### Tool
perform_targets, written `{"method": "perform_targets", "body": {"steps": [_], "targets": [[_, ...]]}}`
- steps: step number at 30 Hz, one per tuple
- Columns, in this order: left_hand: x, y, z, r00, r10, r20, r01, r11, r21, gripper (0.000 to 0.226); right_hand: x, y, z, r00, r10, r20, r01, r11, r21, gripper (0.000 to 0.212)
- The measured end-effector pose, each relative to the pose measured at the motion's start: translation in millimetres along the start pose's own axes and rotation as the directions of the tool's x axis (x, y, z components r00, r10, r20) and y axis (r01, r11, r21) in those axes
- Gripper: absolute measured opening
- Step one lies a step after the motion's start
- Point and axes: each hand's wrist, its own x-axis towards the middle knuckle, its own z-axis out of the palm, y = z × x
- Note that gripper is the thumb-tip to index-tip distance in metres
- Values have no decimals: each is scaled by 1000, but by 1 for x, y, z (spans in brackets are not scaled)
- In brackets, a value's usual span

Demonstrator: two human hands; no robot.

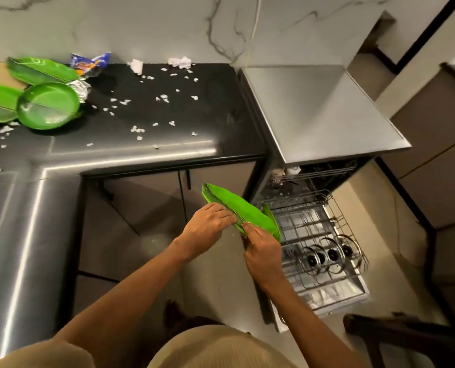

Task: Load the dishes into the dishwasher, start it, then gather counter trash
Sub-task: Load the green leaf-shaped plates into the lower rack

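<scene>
A green leaf-shaped plate [231,205] is tilted on edge just left of the pulled-out lower rack [308,227] of the open dishwasher [322,115]. My left hand [207,227] grips its near left edge and my right hand [263,251] pinches its near end. A second green plate [273,221] stands in the rack right behind it. Three more green plates [48,104] lie at the far left of the black counter [152,115]. Torn white paper scraps [138,128], crumpled tissues [180,61], a blue wrapper [88,63] and foil [81,87] litter the counter.
Several glass lids [327,254] stand in the near part of the rack. The upper rack [319,172] holds some items in shadow. Grey cabinet doors [154,208] sit under the counter. A dark wooden chair [407,333] stands at the lower right on the beige floor.
</scene>
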Motion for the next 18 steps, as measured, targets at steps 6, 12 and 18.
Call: {"method": "perform_targets", "body": {"steps": [6,12,18], "targets": [[32,74,48,996,31,85,-26,998,-58,39,-52,58,-43,992,117,-42,-117,993,-11,44],[58,141,96,993,75,91,-64,991,-119,39,-101,114,-78,975,219,-47,-220,976,-6,43],[83,178,132,985,80,154,-61,991,-123,39,-123,162,-89,955,295,-40,-295,955,16,40]]}}
